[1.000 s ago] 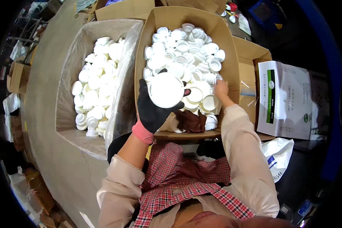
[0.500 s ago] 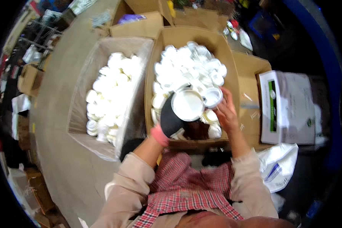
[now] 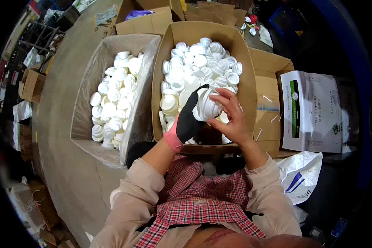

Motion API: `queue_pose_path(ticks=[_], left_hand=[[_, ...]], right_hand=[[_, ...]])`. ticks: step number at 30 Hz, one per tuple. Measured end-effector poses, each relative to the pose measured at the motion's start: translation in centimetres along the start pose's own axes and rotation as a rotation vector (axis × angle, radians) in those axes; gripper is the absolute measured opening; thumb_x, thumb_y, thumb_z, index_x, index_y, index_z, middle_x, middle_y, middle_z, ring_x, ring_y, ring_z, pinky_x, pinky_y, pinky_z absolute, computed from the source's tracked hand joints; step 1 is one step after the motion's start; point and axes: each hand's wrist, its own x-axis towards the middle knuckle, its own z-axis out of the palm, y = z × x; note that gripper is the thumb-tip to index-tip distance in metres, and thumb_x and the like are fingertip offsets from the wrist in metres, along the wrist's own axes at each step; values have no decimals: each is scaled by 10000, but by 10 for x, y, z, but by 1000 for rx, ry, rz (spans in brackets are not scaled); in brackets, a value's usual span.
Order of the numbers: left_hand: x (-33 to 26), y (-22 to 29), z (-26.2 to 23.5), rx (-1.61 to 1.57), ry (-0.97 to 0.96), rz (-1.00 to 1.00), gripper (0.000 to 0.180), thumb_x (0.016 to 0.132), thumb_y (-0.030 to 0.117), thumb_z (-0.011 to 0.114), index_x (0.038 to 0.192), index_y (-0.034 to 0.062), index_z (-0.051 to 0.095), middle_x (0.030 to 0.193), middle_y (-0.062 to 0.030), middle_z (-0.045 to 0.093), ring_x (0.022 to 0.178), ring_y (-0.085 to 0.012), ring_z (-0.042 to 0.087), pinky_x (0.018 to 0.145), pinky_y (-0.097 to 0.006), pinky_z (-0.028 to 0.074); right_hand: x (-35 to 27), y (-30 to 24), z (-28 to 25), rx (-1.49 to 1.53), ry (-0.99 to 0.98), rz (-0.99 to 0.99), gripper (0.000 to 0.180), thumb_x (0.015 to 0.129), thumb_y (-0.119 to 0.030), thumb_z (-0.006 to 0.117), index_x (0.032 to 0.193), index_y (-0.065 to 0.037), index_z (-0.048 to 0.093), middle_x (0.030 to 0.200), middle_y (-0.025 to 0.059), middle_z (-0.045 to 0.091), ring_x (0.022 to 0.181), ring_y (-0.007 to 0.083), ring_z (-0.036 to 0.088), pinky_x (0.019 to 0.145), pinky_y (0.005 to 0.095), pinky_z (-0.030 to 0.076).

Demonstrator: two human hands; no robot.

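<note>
My left hand [image 3: 186, 125], in a black glove with a pink cuff, is closed round a white ribbed plastic lid [image 3: 206, 106], which is tilted on its side. My bare right hand [image 3: 234, 120] grips the same lid from the right, fingers over its top and thumb beneath. Whether it is one lid or two fitted together cannot be made out. Both hands are above the near part of a brown cardboard box [image 3: 249, 82] heaped with white and cream round lids [image 3: 200, 61].
A second box [image 3: 83, 89], lined with clear plastic, holds more lids on the left. To the right are an open cardboard box [image 3: 273, 66] with small white pieces, a white printed carton [image 3: 314, 111] and a white bag [image 3: 304, 173]. More cardboard boxes [image 3: 146, 22] stand behind.
Half a second ago my hands held separate round pieces, a wide one on the left and a smaller one on the right. They have since come together on the tilted lid.
</note>
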Motion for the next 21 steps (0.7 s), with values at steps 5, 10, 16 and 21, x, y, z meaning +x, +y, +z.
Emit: queue_pose_path(ticks=[5,10,16,21], left_hand=[[2,3,14,-365,55,-101,595,867,11,607,1406,8,355,1301,-108,522,1158,-189,524,990,-325,426],[0,11,19,-498,43,-84,654,854,36,634,1427,6,321,1308,-107,520,1157,-188,524,992,-325,428],[-4,24,29,-225,23,-1,761,795,89,701,1434,-4,299,1306,-132,537,1153,-197,537,1000,-311,421],[-7,23,25,137,9,128,731,801,132,706,1411,-10,329,1307,-131,539,1162,-207,535,1004,-311,413]], right_hand=[[-4,-14,-3,-155,122,-48,708,656,-148,818,1295,-72,521,1181,154,533,1097,317,544,907,387,464],[0,-25,0,-312,165,-170,746,628,-207,860,1272,-47,518,1087,155,540,984,314,561,842,390,473],[-4,-25,7,-233,226,-128,721,622,-233,873,1216,-4,535,1101,153,558,980,292,569,850,369,473],[-2,-31,4,-279,216,-193,738,633,-266,872,1224,-8,513,1044,155,526,929,295,556,779,373,488]])
